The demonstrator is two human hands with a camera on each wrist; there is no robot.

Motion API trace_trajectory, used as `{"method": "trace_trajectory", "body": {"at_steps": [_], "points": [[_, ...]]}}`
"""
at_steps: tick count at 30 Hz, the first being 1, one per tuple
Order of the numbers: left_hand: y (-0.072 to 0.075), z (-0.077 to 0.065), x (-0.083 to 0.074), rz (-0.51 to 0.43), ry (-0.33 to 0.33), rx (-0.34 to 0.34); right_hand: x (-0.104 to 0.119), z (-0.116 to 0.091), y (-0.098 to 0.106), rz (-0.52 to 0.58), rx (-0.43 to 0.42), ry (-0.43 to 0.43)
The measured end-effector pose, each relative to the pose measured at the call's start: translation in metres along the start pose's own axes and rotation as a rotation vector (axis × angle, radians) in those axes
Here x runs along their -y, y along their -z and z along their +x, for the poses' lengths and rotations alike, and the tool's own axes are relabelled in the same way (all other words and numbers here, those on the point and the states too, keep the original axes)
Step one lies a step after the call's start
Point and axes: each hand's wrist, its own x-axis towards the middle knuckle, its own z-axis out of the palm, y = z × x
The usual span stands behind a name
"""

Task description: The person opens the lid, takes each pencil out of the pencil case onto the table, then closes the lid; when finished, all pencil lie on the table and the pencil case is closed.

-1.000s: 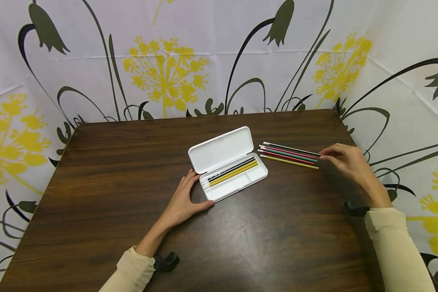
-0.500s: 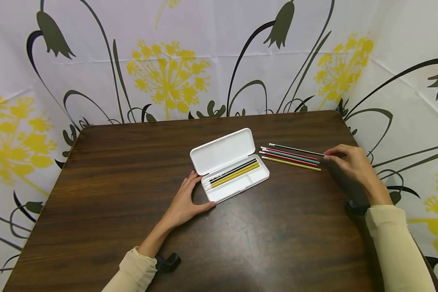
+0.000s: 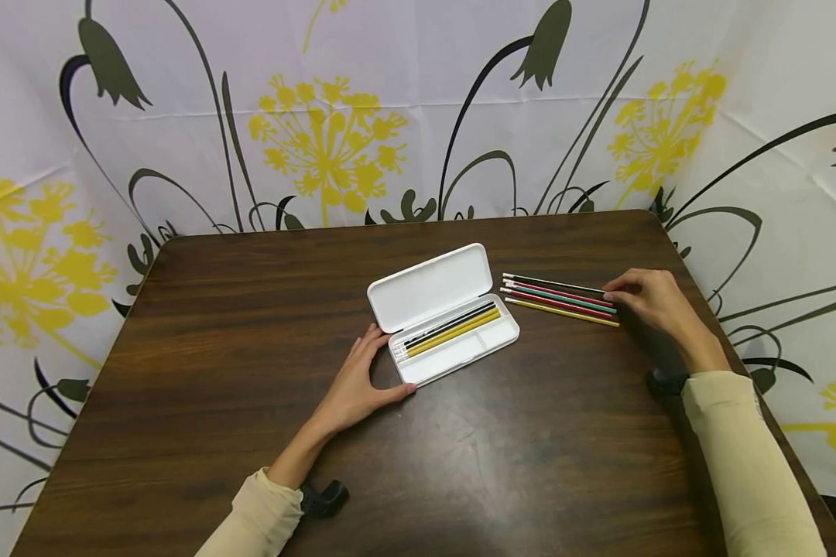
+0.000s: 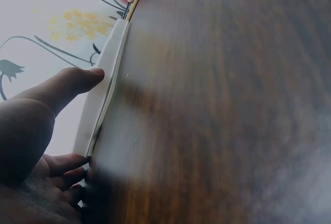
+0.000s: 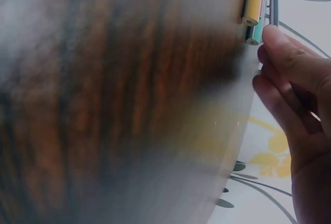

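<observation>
A white pencil case (image 3: 467, 352) lies with its lid up on the table, black and yellow pencils (image 3: 453, 330) side by side in its rear compartment. My left hand (image 3: 351, 387) grips its left end, the thumb against the front edge and the fingers round the back corner. To the right of the case, my right hand (image 3: 651, 302) pinches the far end of a black pencil (image 3: 553, 282) between thumb and fingers. Just in front of that pencil lie several red, green and yellow pencils (image 3: 564, 302), eraser ends toward the case. In the right wrist view, a yellow pencil (image 5: 253, 1) shows its unsharpened end.
The brown wooden table (image 3: 251, 309) ends at a back edge near a white cloth (image 3: 418, 62) printed with flowers. Its right edge runs close beside my right forearm. A black wrist strap (image 3: 323, 499) sits on my left wrist.
The black pencil first shifted right and apart from the other pencils, then came back left beside them with my right hand. My left hand stays on the pencil case.
</observation>
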Motion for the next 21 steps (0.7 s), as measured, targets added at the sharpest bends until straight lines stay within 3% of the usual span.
{"method": "trace_trajectory", "body": {"at_steps": [13,17,21], "points": [[0.000,0.000,-0.001,-0.002,0.002,-0.003,0.003,-0.002,0.003,0.007,0.054,-0.015],[-0.001,0.000,-0.001,-0.002,0.003,0.001,0.024,0.005,0.001,0.029,0.029,0.002],[0.000,0.000,0.000,-0.002,0.004,-0.001,0.058,0.026,-0.016,0.093,0.061,0.100]]}}
